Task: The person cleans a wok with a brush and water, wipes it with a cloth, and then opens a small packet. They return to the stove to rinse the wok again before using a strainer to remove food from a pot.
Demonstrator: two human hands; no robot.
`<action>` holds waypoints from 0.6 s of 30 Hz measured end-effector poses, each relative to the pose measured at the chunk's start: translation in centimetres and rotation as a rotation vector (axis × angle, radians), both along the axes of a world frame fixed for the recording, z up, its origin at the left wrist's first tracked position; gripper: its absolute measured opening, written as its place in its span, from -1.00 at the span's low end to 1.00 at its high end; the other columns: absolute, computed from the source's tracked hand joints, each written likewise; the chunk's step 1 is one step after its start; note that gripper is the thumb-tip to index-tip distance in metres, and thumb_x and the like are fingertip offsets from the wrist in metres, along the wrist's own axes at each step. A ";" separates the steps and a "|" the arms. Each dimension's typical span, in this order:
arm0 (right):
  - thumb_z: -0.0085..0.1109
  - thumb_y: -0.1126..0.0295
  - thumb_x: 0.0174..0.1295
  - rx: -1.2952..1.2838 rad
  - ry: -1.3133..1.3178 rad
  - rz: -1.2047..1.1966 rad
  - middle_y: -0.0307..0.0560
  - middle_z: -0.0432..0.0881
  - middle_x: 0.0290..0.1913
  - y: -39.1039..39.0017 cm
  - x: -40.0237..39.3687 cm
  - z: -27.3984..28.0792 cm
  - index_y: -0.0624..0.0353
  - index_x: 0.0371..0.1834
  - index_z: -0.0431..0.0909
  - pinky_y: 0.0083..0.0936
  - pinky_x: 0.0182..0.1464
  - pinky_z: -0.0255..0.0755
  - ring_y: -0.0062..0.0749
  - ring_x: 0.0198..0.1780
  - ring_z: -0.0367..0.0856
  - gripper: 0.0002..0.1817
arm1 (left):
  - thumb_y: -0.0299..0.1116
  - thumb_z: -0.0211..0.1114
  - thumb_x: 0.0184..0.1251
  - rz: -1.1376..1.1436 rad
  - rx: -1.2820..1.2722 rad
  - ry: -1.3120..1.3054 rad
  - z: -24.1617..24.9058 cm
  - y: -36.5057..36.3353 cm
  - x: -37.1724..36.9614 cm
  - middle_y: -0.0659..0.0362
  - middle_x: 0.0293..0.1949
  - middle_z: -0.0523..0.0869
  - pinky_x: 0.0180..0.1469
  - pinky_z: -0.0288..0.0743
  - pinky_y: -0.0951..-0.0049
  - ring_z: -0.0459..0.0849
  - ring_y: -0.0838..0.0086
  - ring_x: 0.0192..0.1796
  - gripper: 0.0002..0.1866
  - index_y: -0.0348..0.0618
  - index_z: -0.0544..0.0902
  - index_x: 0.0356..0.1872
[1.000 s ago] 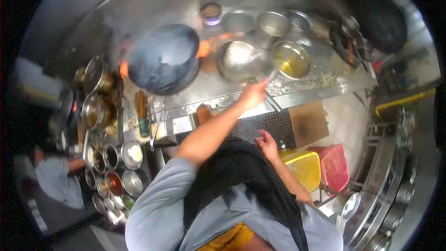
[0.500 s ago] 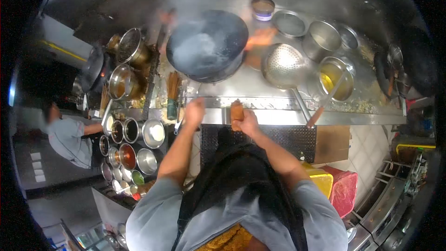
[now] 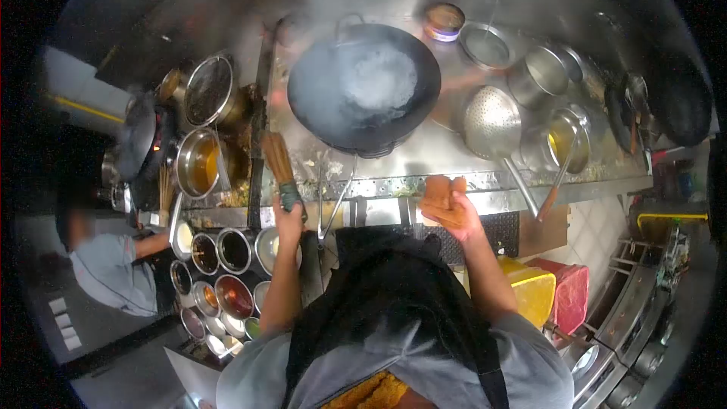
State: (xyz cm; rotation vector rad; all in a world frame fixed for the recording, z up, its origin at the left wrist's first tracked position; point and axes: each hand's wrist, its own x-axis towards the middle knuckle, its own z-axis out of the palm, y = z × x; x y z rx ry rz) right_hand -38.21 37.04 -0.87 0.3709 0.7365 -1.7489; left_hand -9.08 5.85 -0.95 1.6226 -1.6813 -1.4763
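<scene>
My left hand (image 3: 288, 221) is wrapped round the green-bound handle of a bamboo wok brush (image 3: 278, 159), its bristles pointing up and away from me. In my right hand (image 3: 463, 220) is a folded orange-brown cloth (image 3: 441, 201), held over the stove's front edge. Ahead, between and beyond both hands, a large black wok (image 3: 326, 106) sits on the range with steam rising from it and a pale, wet-looking patch inside. Neither hand touches the wok. A thin metal handle or tongs-like tool (image 3: 333, 204) lies just right of the brush.
A perforated strainer (image 3: 492, 121) and a ladle (image 3: 559, 182) rest to the right, near metal pots (image 3: 539, 76). At left are a pot of yellowish liquid (image 3: 198, 165) and several sauce containers (image 3: 234, 295). A co-worker (image 3: 113, 265) stands far left. Yellow (image 3: 534, 295) and red bins (image 3: 572, 295) are below right.
My left hand has taken hold of the wok brush, which stood apart from it before. The cloth in my right hand has moved right and spread wider. Flame beside the wok no longer shows.
</scene>
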 end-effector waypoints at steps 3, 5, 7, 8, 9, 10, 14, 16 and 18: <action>0.24 0.14 0.22 -0.187 0.084 -0.104 0.08 0.57 0.13 -2.0 1.0 4.2 0.23 0.33 0.31 -0.12 0.05 0.57 -0.09 0.03 0.62 -0.34 | -0.30 0.40 0.22 -0.138 -0.185 0.076 8.7 -1.3 -0.7 -0.03 -0.13 0.69 -0.41 0.64 0.33 0.68 0.39 -0.40 -0.25 -0.20 0.28 0.42; 0.24 0.08 0.21 -0.194 0.096 0.037 0.07 0.58 0.07 -2.5 0.6 2.7 0.20 0.35 0.28 -0.16 0.00 0.57 -0.14 -0.04 0.61 -0.29 | -0.34 0.44 0.14 -0.477 -0.723 0.047 10.4 -5.8 -1.8 -0.06 -0.11 0.71 -0.17 0.66 0.20 0.73 0.17 -0.31 -0.29 -0.14 0.40 0.36; 0.21 0.02 0.23 -0.184 0.153 0.039 0.03 0.58 0.07 -4.4 0.3 1.7 0.15 0.32 0.32 -0.20 -0.08 0.58 -0.21 -0.13 0.61 -0.33 | -0.32 0.43 0.12 -0.585 -0.753 -0.065 16.1 -7.0 -5.4 -0.10 -0.10 0.72 -0.06 0.63 0.16 0.72 0.05 -0.21 -0.31 -0.11 0.45 0.34; 0.19 0.00 0.26 -0.128 0.161 0.107 0.01 0.59 0.04 -5.5 0.2 1.8 0.12 0.29 0.35 -0.21 -0.12 0.59 -0.22 -0.15 0.63 -0.37 | -0.30 0.43 0.10 -0.688 -0.778 -0.183 18.2 -7.4 -7.6 -0.15 -0.09 0.72 0.06 0.59 0.12 0.72 -0.07 -0.11 -0.33 -0.08 0.49 0.31; 0.16 -0.03 0.28 -0.068 0.164 0.172 -0.01 0.60 0.02 -6.9 0.3 1.9 0.10 0.25 0.37 -0.22 -0.17 0.60 -0.23 -0.17 0.64 -0.41 | -0.30 0.43 0.10 -0.701 -0.776 -0.180 18.9 -7.7 -9.8 -0.15 -0.09 0.72 0.06 0.59 0.12 0.72 -0.07 -0.11 -0.33 -0.08 0.49 0.31; 0.10 -0.04 0.32 0.066 0.160 0.180 -0.04 0.61 -0.03 -9.0 0.6 3.6 0.09 0.18 0.41 -0.20 -0.19 0.61 -0.23 -0.19 0.65 -0.48 | -0.28 0.42 0.08 -0.920 -0.716 -0.349 19.3 -7.9 -12.2 -0.16 -0.02 0.71 0.08 0.59 0.11 0.71 -0.06 -0.03 -0.31 -0.04 0.49 0.34; 0.12 0.18 0.36 0.133 0.189 0.017 -0.04 0.62 -0.18 -18.9 0.6 2.2 0.15 -0.01 0.43 -0.08 -0.23 0.63 -0.16 -0.20 0.68 -0.69 | -0.25 0.33 0.08 -1.248 -0.797 -0.778 10.0 -11.6 -22.3 -0.14 -0.09 0.75 0.06 0.61 0.06 0.74 0.00 -0.04 -0.41 -0.01 0.56 0.24; 0.16 0.25 0.34 0.132 0.221 -0.095 0.01 0.62 -0.17 -21.6 1.5 -1.1 0.22 -0.01 0.41 -0.06 -0.26 0.63 -0.12 -0.19 0.68 -0.68 | -0.27 0.30 0.10 -1.044 -0.805 -0.780 6.7 -14.0 -27.8 -0.11 -0.12 0.76 0.03 0.62 0.07 0.74 0.01 -0.05 -0.50 -0.08 0.60 0.14; 0.10 0.50 0.27 0.233 0.244 -0.162 0.06 0.61 -0.22 -22.4 2.2 -2.0 0.29 -0.03 0.38 0.00 -0.21 0.67 -0.05 -0.24 0.68 -0.76 | -0.23 0.31 0.12 -1.049 -0.768 -0.801 6.2 -11.7 -30.7 -0.11 -0.12 0.76 0.02 0.62 0.07 0.74 0.01 -0.03 -0.51 -0.17 0.61 0.10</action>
